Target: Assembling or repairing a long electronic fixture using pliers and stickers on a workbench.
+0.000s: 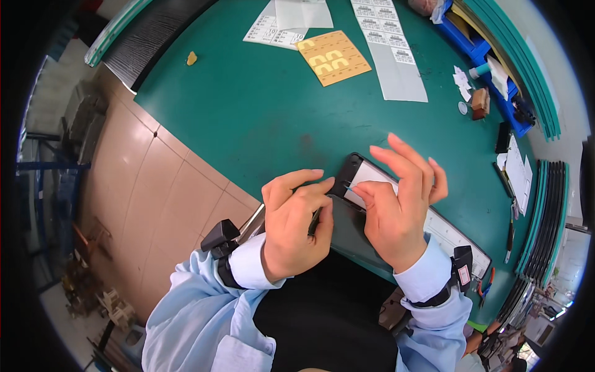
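Both hands pinch at a black-framed panel (365, 180) on the green counter (248, 111): left hand (294, 223) grips its edge, right hand (396, 204) pinches a small film tab.

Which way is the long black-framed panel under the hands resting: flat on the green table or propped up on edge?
Flat. The panel lies broad side up on the table, its pale face showing, while the left hand and right hand work at its near end.

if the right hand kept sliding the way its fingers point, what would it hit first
Probably nothing soon: past the right hand and the black-framed panel lies bare green table, then the long white label sheet. Depth is unclear.
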Demonstrator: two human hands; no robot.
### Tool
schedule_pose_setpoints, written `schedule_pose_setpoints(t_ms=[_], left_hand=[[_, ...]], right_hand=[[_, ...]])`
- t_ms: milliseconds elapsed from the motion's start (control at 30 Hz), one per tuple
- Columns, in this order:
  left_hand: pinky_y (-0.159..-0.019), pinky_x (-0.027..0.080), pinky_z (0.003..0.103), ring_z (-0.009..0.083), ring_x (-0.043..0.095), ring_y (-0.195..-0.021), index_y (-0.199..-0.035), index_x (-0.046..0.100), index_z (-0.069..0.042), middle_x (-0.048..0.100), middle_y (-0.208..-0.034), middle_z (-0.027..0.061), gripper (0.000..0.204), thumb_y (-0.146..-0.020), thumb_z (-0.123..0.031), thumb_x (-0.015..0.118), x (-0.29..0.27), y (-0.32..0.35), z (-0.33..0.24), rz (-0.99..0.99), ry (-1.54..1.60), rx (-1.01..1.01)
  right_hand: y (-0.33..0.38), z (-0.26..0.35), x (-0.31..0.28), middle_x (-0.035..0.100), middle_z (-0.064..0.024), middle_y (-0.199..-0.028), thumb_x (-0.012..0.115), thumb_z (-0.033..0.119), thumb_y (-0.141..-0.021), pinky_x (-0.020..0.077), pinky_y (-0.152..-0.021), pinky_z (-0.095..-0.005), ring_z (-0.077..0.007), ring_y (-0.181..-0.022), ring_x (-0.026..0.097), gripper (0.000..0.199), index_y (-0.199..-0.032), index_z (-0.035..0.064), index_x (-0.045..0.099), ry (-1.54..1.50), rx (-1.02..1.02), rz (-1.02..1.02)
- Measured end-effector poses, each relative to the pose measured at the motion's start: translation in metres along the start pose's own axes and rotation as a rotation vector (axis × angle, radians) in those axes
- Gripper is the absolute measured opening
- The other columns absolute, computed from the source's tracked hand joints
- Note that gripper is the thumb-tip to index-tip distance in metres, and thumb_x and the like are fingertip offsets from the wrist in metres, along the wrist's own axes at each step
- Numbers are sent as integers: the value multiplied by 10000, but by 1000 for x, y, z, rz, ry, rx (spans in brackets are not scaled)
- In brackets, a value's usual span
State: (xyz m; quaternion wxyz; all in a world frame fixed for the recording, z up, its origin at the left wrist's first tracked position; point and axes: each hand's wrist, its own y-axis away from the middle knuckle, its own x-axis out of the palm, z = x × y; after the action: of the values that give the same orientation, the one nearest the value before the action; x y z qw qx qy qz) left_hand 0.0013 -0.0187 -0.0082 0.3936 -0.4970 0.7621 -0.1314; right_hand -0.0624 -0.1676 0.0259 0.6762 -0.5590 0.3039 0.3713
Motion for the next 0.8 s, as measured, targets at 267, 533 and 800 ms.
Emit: schedule_pose_setpoints(t_ms=[267,533,800], left_hand=[[-799,380,382,294,628,-983,-892,561,-33,688,-994,113,361,-590,134,668,0,-3,7,-12,5,37],[-792,382,380,290,631,-966,-878,564,-31,687,-984,112,352,-581,128,668,0,-2,5,-3,-10,40],[-794,389,372,282,631,-976,-866,554,-46,711,-964,123,310,-651,137,683,-1,-4,1,24,-32,27]], right_hand=[[-3,1,3,599,-16,-1213,691,92,-758,146,-1075,-465,-197,-1230,512,162,-653,108,569,11,-46,30],[-1,1,1,597,-13,-1215,672,91,-769,141,-1077,-462,-190,-1234,506,177,-640,104,552,1,-39,42],[0,-1,1,597,-2,-1201,662,80,-758,139,-1079,-459,-181,-1229,506,181,-624,106,542,-9,-39,33]])
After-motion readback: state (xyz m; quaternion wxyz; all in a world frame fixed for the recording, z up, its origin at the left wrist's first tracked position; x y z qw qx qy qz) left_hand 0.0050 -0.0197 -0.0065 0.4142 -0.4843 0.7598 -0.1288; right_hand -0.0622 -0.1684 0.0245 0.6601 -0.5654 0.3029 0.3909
